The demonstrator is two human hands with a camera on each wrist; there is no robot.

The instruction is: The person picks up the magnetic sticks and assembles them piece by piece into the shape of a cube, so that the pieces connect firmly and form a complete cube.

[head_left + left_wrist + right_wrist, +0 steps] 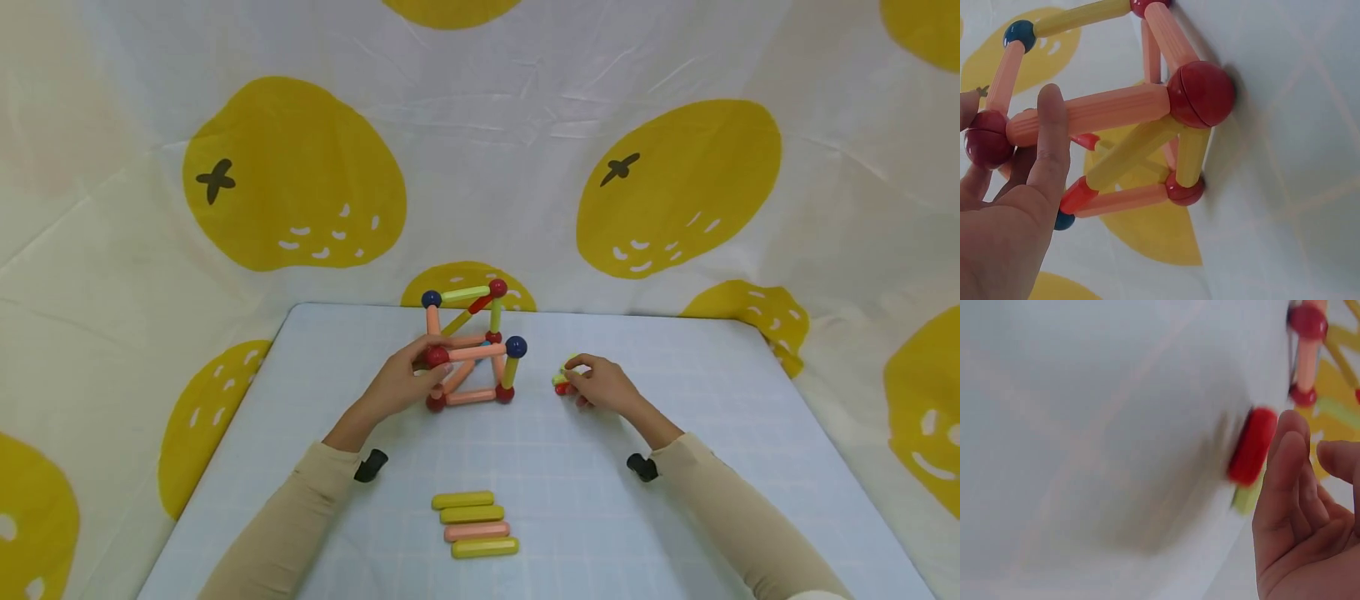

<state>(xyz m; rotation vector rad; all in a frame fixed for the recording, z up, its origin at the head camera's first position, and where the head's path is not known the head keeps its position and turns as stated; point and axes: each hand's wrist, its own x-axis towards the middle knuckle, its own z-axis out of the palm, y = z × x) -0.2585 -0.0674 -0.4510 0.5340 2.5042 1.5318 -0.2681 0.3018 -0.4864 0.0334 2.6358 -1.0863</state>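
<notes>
A box-shaped frame of magnetic sticks and balls [472, 353] stands on the table, with red and dark blue balls joined by pink, yellow, green and red sticks. At its near upper left corner my left hand [401, 385] grips a red ball [986, 150], one finger lying along the pink stick [1116, 111]. To the right of the frame, my right hand [606, 387] is over a few short pieces. In the right wrist view its thumb and fingers are parted, fingertips beside a short red stick [1254, 447]; a light green stick [1246, 500] is partly hidden behind the fingers.
Three yellow sticks [484, 547] and a pink stick [477, 531] lie in a row near the front of the pale table [570, 500]. A cloth backdrop [495, 167] with yellow fruit prints rises behind the table's back edge.
</notes>
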